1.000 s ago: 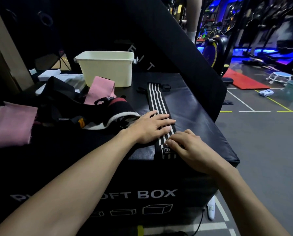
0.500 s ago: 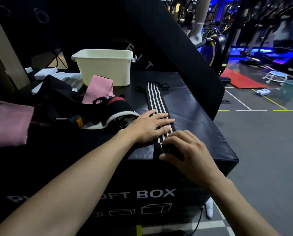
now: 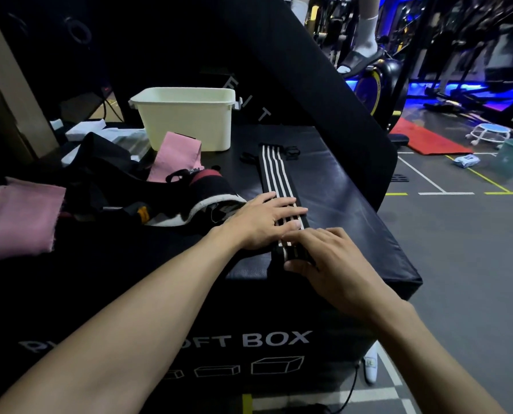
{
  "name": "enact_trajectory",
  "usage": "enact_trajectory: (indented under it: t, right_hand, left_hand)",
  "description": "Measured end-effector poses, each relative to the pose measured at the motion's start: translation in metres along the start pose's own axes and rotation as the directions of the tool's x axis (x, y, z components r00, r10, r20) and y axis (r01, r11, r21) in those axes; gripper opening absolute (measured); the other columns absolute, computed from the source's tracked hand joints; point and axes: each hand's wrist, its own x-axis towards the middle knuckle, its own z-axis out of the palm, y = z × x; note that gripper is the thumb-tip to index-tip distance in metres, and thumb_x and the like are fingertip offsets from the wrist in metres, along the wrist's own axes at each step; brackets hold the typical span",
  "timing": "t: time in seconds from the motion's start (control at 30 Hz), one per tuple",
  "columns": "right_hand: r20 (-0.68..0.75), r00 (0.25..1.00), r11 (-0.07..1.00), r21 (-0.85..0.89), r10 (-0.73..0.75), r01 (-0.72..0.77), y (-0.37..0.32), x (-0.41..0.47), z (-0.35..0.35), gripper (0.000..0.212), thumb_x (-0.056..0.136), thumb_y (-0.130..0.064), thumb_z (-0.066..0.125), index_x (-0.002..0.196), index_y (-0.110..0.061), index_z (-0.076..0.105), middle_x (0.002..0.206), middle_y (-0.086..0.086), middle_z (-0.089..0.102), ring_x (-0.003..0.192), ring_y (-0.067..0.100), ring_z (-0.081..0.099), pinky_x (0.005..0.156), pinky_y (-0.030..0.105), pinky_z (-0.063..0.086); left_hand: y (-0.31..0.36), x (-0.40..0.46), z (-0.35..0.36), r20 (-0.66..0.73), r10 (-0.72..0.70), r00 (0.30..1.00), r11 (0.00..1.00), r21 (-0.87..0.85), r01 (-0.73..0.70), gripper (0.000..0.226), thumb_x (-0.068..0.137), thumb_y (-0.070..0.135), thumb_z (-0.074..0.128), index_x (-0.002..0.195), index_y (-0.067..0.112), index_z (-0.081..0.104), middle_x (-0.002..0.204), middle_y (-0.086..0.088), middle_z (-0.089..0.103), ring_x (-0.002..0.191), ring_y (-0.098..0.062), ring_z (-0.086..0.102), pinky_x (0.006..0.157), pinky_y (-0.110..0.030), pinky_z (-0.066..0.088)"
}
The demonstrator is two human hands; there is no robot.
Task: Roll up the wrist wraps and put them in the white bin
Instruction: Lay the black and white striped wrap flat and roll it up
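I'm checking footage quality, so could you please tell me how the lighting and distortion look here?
Head view: dim overall, the black box swallowing detail; hands and wrap are lit and sharp; blue neon glows far right; wide-angle bending curves the floor lines at the edges.

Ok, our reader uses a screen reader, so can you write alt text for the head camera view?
Two bare hands start rolling a black wrist wrap with white stripes on a black soft box: the left hand presses it flat, the right hand curls round its near end. A white bin stands behind.
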Motion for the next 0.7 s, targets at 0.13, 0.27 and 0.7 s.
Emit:
enact_trajectory:
  t: [0.13,0.27,0.7]
  right_hand:
    - [0.038,0.999,0.999,-0.045,0.002,0.000,-0.009,-0.005,-0.010,0.028,0.096,-0.049,0.060,0.116,-0.030,0.062,0.114,-0.013,0.068,0.109,0.010,0.060,0.098,0.031,0.032]
    - [0.049,0.997,0.997,-0.053,0.066,-0.064,-0.014,0.001,-0.013,0.023,0.099,-0.049,0.054,0.108,-0.029,0.063,0.105,-0.012,0.065,0.104,0.011,0.057,0.094,0.031,0.030]
    - [-0.073,0.989,0.982,-0.130,0.130,-0.139,-0.023,0.014,0.001,0.025,0.103,-0.035,0.045,0.112,-0.030,0.067,0.115,-0.006,0.061,0.112,0.021,0.052,0.087,0.039,0.034]
  left_hand:
    - [-0.004,0.003,0.004,-0.016,0.019,1.000,0.999,0.028,-0.018,0.046,0.101,0.065,0.042,0.146,0.057,0.045,0.162,0.024,0.033,0.155,-0.018,0.016,0.127,-0.039,0.014]
    - [-0.004,0.003,0.004,-0.018,0.017,1.000,1.000,0.026,-0.017,0.046,0.102,0.064,0.039,0.147,0.056,0.044,0.163,0.024,0.033,0.155,-0.018,0.016,0.127,-0.038,0.014]
    - [-0.009,0.005,0.005,0.004,0.014,1.000,1.000,0.021,-0.014,0.048,0.102,0.065,0.034,0.148,0.057,0.040,0.164,0.025,0.029,0.155,-0.015,0.014,0.127,-0.044,0.016]
